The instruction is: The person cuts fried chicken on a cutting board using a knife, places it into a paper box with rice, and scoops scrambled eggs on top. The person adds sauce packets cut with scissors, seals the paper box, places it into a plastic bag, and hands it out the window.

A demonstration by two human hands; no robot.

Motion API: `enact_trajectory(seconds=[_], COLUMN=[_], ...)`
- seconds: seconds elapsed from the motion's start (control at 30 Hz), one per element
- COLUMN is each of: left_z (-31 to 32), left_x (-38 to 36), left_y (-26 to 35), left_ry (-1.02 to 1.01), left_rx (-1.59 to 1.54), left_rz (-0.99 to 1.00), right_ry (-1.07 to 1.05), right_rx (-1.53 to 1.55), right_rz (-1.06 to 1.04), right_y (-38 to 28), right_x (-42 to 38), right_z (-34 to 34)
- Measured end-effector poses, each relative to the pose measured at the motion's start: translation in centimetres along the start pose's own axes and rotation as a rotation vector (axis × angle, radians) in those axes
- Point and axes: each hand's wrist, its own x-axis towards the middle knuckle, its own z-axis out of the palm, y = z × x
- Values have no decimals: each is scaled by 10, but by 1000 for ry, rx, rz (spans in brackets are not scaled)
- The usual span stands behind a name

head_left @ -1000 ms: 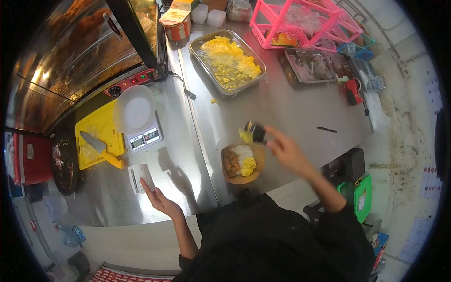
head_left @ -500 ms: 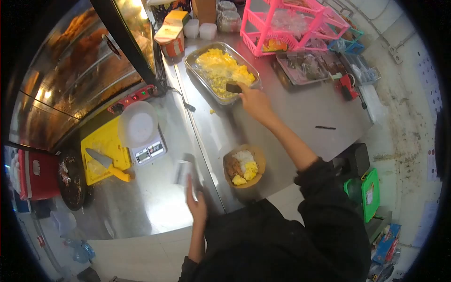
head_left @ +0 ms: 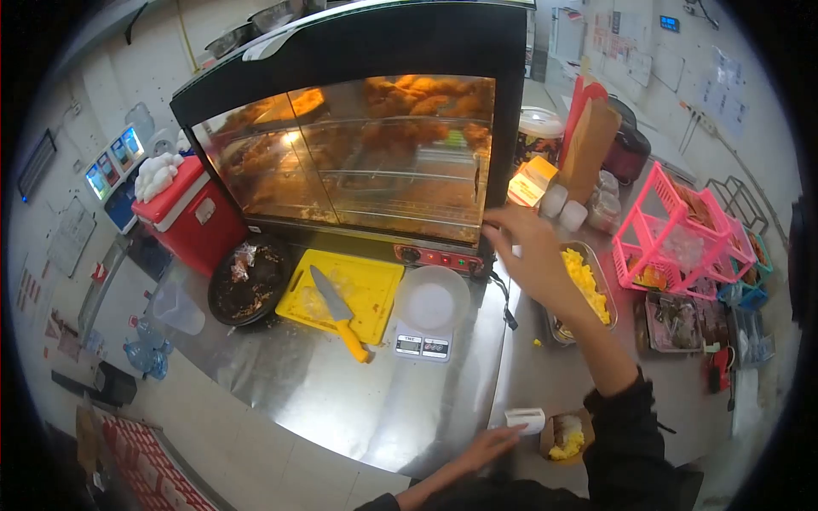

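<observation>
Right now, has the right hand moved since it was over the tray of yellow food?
Yes: the right hand has left the tray and is now beside the glass-fronted cabinet's lower right corner.

Yellow cutting board, pink basket

My view shows a steel counter bearing a warmer, pan, yellow board, scale, tray, pink rack and food box.

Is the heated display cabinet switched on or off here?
On, it appears: the display cabinet glows inside, and small indicator lights are lit on its red control panel.
</observation>
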Motion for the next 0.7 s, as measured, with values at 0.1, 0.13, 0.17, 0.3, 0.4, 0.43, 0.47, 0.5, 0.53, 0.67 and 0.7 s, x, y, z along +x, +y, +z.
enact_trajectory(seconds=[0.1,0.13,0.17,0.3,0.4,0.43,0.47,0.5,0.53,0.67,0.7], left_z=[-21,-24,-28,-15,22,33,44,57,70,116,127], left_x=[-18,-21,-24,-34,-37,-35,-31,-23,-12,41,53], left_y=[15,28,31,-20,-28,-31,-35,-38,-40,-33,-20], left_ry=[503,648,671,594,488,455,433,407,381,420,467], left_rx=[-56,-104,-118,-143,-94,-19,-14,13,39,512,481], left_rz=[-163,-243,-184,-57,-201,-255,-255,-242,-228,-202,-324], right_ry=[-55,-36,-88,-246,-264,-194,-163,-91,-15,67,50], right_rx=[252,213,-94,8,-264,-270,-365,-350,-331,-193,-236], right_rz=[-112,-208,-274,-420,5,413,623,776,926,1260,1268], right_y=[-51,-64,-79,-77,2,-2,-1,13,30,79,103], right_x=[22,8,-12,-102,-221,-248,-273,-317,-363,-451,-465], right_z=[21,31,34,-13,-58,-95,-125,-146,-163,-246,-266])
